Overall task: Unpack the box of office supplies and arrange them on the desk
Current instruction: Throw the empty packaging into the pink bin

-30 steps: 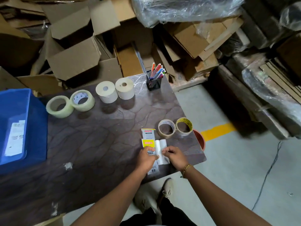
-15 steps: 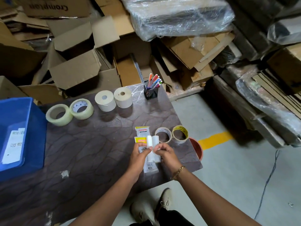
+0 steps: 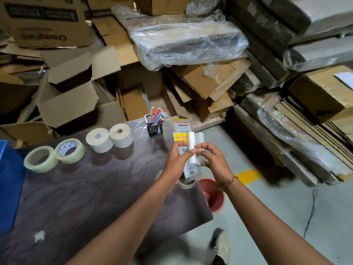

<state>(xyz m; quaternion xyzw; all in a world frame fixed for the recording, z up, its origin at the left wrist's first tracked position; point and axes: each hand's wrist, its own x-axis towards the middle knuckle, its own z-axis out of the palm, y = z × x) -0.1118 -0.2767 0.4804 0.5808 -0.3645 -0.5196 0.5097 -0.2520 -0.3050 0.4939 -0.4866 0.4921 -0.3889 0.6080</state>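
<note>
cardboard cartons and plastic-wrapped bundles are piled behind a dark brown veined desk. along the far edge of the desk, left to right: two clear tape rolls touching each other, two white label rolls standing on end side by side, and a black mesh pen holder with coloured pens. blue bin sits at the left edge, only partly in view. both hands are raised above the desk near its right side. left hand grips a stack of flat packets with yellow and red print, thumb over the front. right hand is closed on small white paper rolls held against the packets; the two hands nearly touch. gold chain bracelet on the right wrist. below the hands, a tape roll lies on the desk, mostly hidden. reddish-pink bucket stands on the floor just beside the desk corner. yellow floor line is beyond it. view is slightly blurred.
</note>
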